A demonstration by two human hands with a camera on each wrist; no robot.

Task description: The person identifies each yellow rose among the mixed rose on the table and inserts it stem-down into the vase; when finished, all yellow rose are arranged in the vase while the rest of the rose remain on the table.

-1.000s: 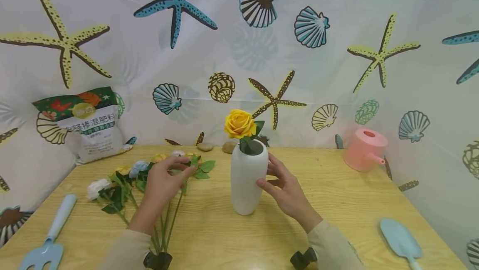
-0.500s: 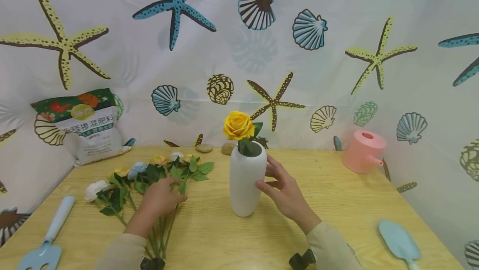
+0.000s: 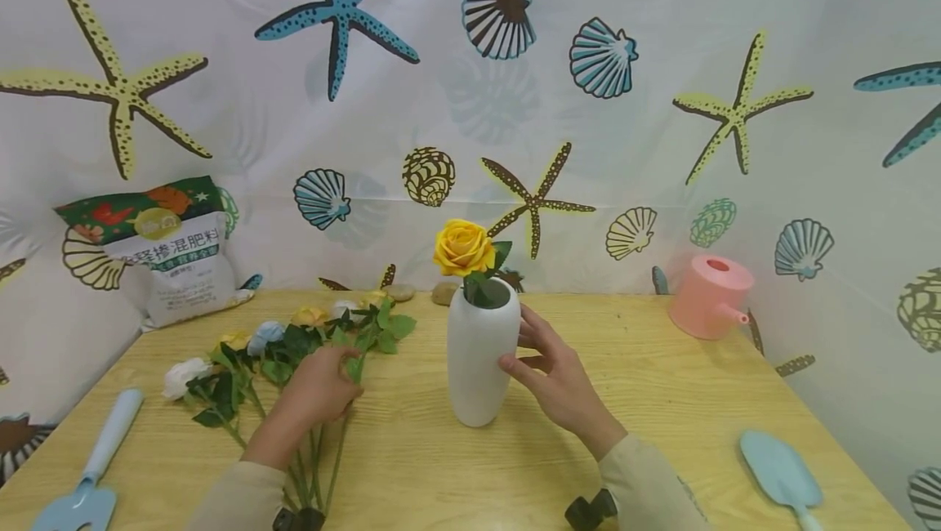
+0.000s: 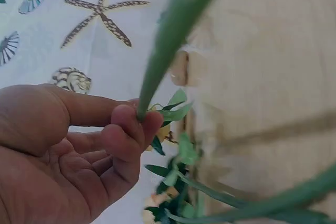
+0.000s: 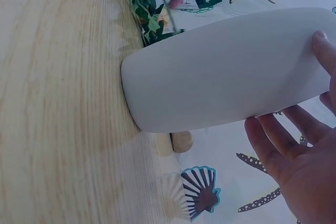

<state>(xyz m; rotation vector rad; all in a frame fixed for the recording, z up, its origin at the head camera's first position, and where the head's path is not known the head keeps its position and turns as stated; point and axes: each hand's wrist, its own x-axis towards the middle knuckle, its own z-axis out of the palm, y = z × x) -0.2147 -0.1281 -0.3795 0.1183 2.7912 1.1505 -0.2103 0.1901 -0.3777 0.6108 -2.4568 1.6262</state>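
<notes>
Count, head view.
Hands: 2, left hand (image 3: 318,390) and right hand (image 3: 556,376).
White vase (image 3: 479,355): 1, upright on the tabletop (image 3: 662,400).
Yellow rose (image 3: 461,247) standing in the vase: 1.
Loose flowers lying on the tabletop: at least 5 blooms visible, a white one (image 3: 180,375), a pale blue one (image 3: 261,336), and yellow ones (image 3: 309,316); exact number not resolvable, as leaves and the left hand cover part of the bunch (image 3: 294,351).
Pink watering can (image 3: 710,295): 1.
Fertilizer bag (image 3: 165,249): 1.
Blue hand rake (image 3: 88,482): 1.
Blue trowel (image 3: 781,470): 1.
Pebbles behind the vase: 2 visible, one (image 3: 400,292) and another (image 3: 443,292).
</notes>
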